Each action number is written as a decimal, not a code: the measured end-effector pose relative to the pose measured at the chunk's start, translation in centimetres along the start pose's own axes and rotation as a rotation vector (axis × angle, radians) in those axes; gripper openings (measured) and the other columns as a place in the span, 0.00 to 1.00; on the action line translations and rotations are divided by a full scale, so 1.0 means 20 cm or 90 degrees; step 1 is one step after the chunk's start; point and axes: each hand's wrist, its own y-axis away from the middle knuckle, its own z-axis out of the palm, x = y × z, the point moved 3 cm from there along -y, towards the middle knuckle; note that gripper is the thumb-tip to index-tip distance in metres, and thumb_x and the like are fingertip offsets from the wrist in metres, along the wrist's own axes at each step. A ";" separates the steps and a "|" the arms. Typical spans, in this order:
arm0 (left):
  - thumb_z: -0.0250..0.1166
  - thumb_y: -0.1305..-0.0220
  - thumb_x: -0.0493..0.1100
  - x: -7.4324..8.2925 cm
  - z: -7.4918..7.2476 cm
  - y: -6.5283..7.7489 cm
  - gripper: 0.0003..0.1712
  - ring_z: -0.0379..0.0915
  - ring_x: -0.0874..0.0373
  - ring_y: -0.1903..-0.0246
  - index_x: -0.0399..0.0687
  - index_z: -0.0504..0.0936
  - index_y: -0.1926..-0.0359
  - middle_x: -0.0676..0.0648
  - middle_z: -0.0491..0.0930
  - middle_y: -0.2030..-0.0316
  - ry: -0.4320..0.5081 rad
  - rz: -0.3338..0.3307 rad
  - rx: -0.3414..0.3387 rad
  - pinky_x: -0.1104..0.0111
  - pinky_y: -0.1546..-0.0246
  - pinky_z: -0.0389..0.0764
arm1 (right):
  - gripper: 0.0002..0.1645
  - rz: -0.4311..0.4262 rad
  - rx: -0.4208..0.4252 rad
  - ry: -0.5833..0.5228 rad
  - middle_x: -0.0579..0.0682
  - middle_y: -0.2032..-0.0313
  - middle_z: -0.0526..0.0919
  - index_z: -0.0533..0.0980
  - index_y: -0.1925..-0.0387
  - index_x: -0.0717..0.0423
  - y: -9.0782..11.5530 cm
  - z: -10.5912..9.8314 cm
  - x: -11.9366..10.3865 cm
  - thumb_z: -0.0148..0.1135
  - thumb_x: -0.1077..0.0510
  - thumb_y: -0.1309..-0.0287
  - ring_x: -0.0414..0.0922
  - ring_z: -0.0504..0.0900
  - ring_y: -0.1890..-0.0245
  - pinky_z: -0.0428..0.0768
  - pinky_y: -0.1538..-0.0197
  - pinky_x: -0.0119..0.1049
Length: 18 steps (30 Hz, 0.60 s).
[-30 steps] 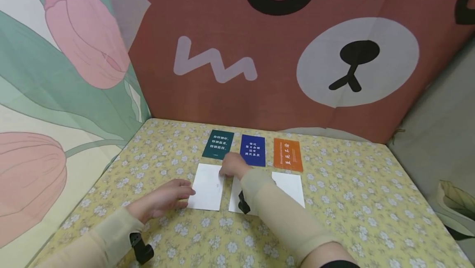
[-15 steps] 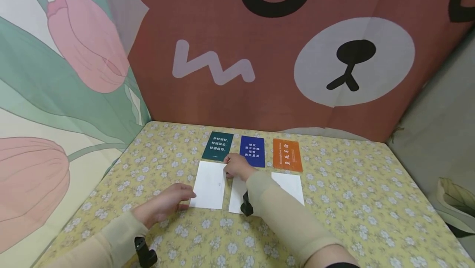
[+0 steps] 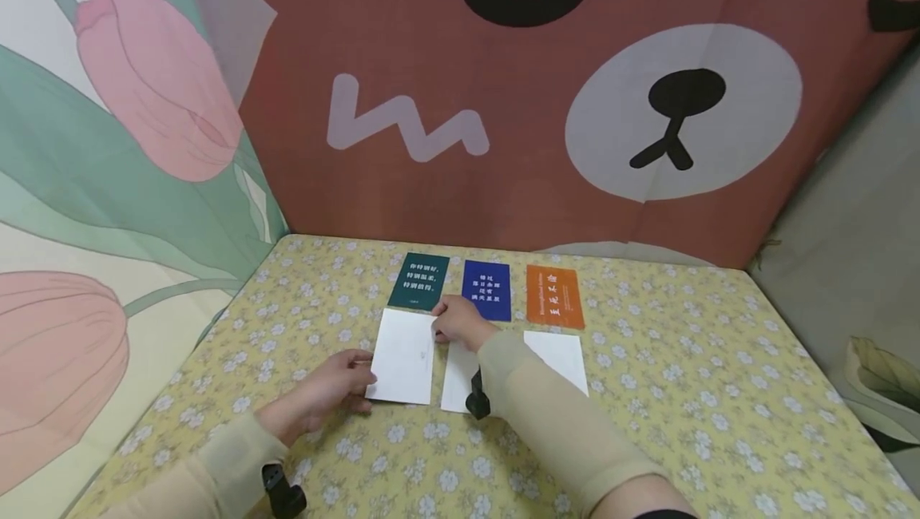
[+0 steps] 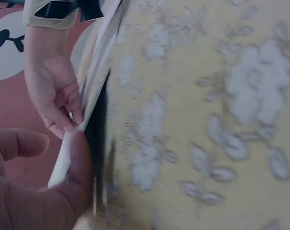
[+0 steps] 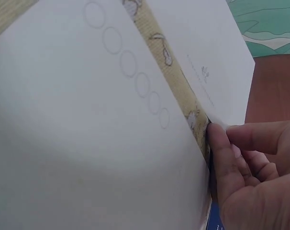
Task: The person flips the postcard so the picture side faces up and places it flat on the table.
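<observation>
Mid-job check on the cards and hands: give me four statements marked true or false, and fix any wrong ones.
1. The right hand pinches the leftmost rectangular white card. True.
2. The rectangular orange card with white lettering lies left of the rectangular blue card. False: it lies to the right.
3. The left hand is at that white card's left edge. True.
4. The yellow tablecloth is plain. False: it has a floral print.
</observation>
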 end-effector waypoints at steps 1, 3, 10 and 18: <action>0.56 0.29 0.31 0.00 0.00 0.00 0.30 0.80 0.47 0.59 0.22 0.61 0.30 0.30 0.77 0.47 0.003 0.008 -0.004 0.58 0.61 0.86 | 0.08 -0.001 0.004 -0.002 0.56 0.62 0.79 0.77 0.58 0.65 0.00 0.00 0.00 0.62 0.73 0.38 0.43 0.81 0.71 0.83 0.66 0.31; 0.55 0.29 0.28 -0.01 0.00 0.00 0.28 0.81 0.49 0.63 0.21 0.62 0.32 0.33 0.79 0.52 0.002 0.024 -0.008 0.60 0.64 0.86 | 0.08 -0.002 0.010 -0.009 0.56 0.61 0.79 0.77 0.57 0.65 0.00 0.00 0.00 0.61 0.73 0.37 0.43 0.81 0.71 0.83 0.66 0.31; 0.58 0.31 0.25 -0.02 -0.03 0.01 0.24 0.81 0.51 0.68 0.29 0.64 0.36 0.39 0.76 0.62 0.003 0.061 0.029 0.63 0.68 0.84 | 0.08 -0.008 0.011 -0.027 0.57 0.57 0.80 0.78 0.56 0.66 0.00 0.00 0.00 0.58 0.73 0.36 0.42 0.81 0.71 0.84 0.65 0.32; 0.61 0.32 0.29 -0.02 -0.07 0.04 0.14 0.72 0.52 0.64 0.30 0.71 0.48 0.41 0.73 0.59 -0.059 0.131 -0.014 0.62 0.65 0.80 | 0.09 0.012 0.017 -0.075 0.58 0.58 0.81 0.79 0.54 0.67 0.01 -0.01 0.02 0.59 0.72 0.35 0.43 0.82 0.68 0.85 0.61 0.34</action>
